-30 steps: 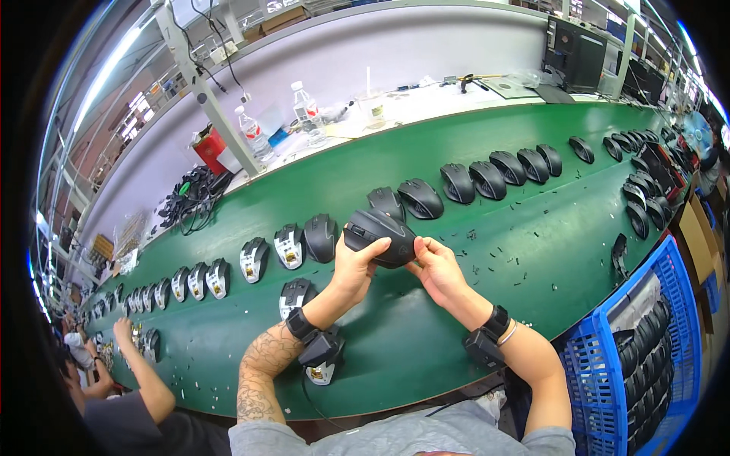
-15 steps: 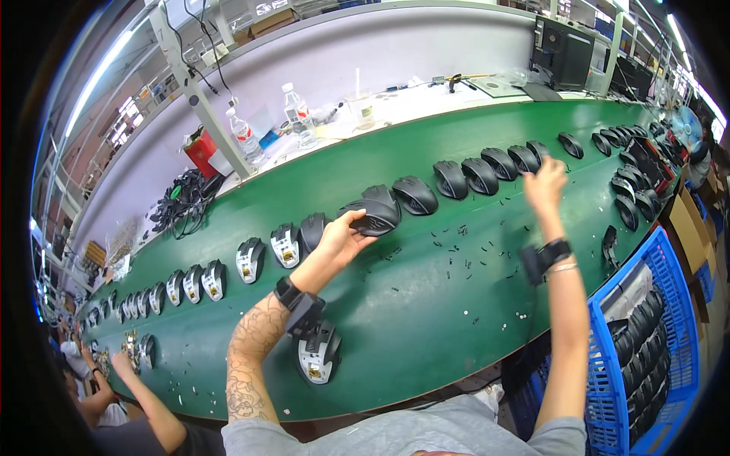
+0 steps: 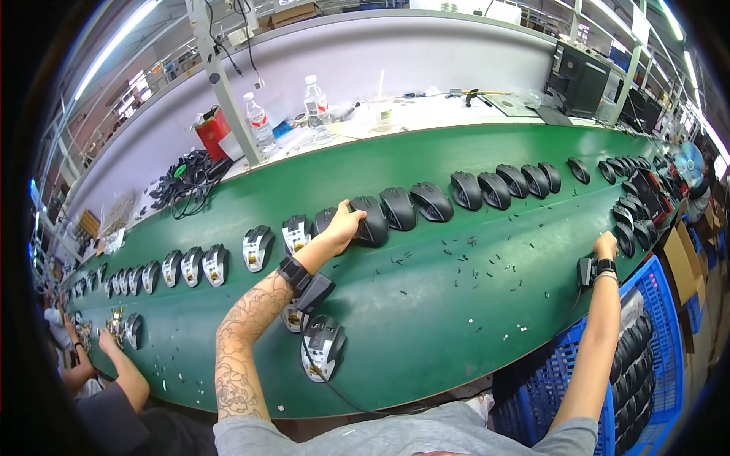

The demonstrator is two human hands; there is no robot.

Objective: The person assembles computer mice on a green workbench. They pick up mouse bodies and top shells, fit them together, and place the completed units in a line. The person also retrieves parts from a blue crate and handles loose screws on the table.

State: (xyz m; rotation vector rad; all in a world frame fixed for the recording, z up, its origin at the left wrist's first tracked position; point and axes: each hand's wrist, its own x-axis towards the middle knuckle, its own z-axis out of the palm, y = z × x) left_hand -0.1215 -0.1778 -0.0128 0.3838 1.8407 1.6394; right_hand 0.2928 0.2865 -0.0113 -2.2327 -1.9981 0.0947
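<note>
My left hand is closed on the side of a black computer mouse standing in a long row on the green table. Its neighbours are a black mouse to the right and another, partly covered by the hand, to the left. Farther left stand mice with bare silver-grey rear parts, such as this uncovered mouse. Nearer me lies another uncovered mouse, with one more partly hidden under my left wrist. Out at the right, my right hand has curled fingers beside several black mice; anything inside them is hidden.
Small black bits litter the green table. A blue crate of black shells stands by my right arm. Bottles and a cup line the back ledge. At far left, a co-worker's hands work near metal parts.
My right hand has moved from the row of finished-looking black mice outward and nearer, to the right-hand group. The mouse in my left hand, tilted over its neighbour before, now sits in the row.
</note>
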